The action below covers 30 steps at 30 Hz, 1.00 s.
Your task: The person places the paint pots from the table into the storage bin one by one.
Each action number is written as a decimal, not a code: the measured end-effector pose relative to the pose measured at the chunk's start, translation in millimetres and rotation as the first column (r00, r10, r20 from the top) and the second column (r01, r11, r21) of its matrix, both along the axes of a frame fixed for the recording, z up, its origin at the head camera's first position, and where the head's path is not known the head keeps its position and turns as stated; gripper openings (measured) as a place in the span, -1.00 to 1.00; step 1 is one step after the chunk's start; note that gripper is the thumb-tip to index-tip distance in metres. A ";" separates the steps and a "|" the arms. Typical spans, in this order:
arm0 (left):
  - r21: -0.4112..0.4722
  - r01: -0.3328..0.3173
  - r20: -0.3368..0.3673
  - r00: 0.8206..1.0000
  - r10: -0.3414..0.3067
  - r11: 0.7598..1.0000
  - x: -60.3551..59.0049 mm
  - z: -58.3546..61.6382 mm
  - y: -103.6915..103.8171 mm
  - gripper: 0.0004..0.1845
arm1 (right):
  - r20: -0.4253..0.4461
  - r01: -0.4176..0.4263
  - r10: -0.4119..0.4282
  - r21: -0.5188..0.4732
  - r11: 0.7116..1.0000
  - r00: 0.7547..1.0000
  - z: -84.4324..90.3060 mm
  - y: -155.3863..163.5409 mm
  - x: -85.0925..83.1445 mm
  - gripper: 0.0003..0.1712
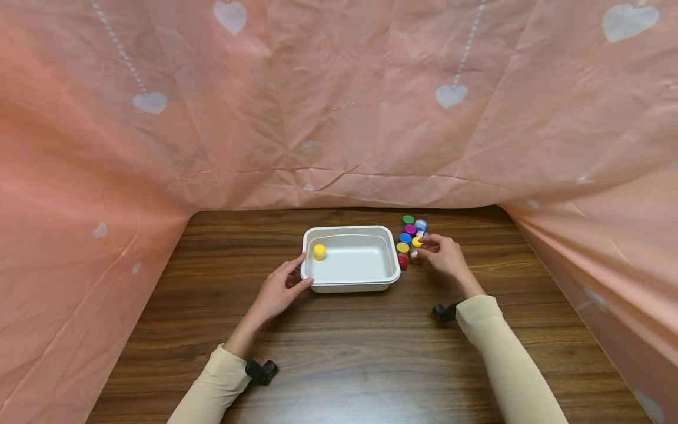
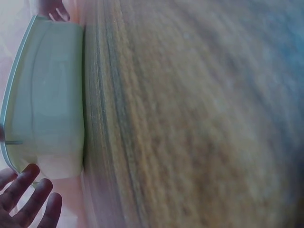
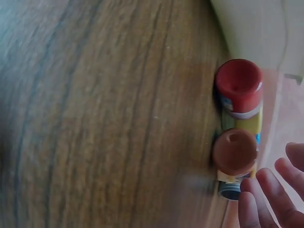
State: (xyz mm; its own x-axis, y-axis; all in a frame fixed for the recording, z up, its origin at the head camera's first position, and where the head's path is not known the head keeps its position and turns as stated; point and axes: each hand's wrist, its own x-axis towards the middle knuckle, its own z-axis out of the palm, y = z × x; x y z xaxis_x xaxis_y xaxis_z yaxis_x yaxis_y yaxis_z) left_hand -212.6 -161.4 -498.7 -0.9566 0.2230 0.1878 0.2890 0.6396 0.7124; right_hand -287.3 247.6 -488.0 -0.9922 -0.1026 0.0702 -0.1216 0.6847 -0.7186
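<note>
Presently on the desk point(image 1: 371, 353): one white tray point(image 1: 351, 284), holding one yellow-capped pot point(image 1: 319, 252) at its left end.

Just right of the tray, a cluster of small paint pots point(image 1: 410, 240). Counted by cap in the head view: one green, one pale blue, one magenta, one blue, two yellow, one red, plus one brown seen from the right wrist view; eight outside the tray, though some may be hidden behind the fingers.

Left hand point(image 1: 278, 291): fingers relaxed and straight, resting against the tray's left wall, gripping nothing.

Right hand point(image 1: 445, 254): fingertips closing on a yellow-capped pot point(image 1: 416, 242) in the cluster; grip looks like a light pinch.

Risks, as judged: pots stand touching, so lifting one could tip its neighbours, notably the red-capped pot point(image 3: 239, 85) and brown-capped pot point(image 3: 234, 152). A shallow pinch could let the pot slip. An unsteadied tray might slide.
</note>
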 end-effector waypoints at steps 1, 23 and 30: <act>-0.001 -0.001 0.001 1.000 0.001 1.000 0.0 0.2 0.1 -0.30 | 0.010 0.010 -0.010 -0.007 1.000 1.000 -1.9 0.2 -0.8 -0.60; 0.029 0.004 0.004 1.000 -0.004 1.000 0.5 -4.2 -2.3 -0.30 | 0.061 0.067 -0.067 0.017 0.998 0.996 -15.4 -5.2 -5.3 -0.59; 0.031 0.013 -0.009 1.000 -0.013 0.999 -1.0 -1.9 -0.4 -0.30 | 0.073 0.067 -0.068 0.019 0.998 0.995 -17.4 -0.3 -2.8 -0.64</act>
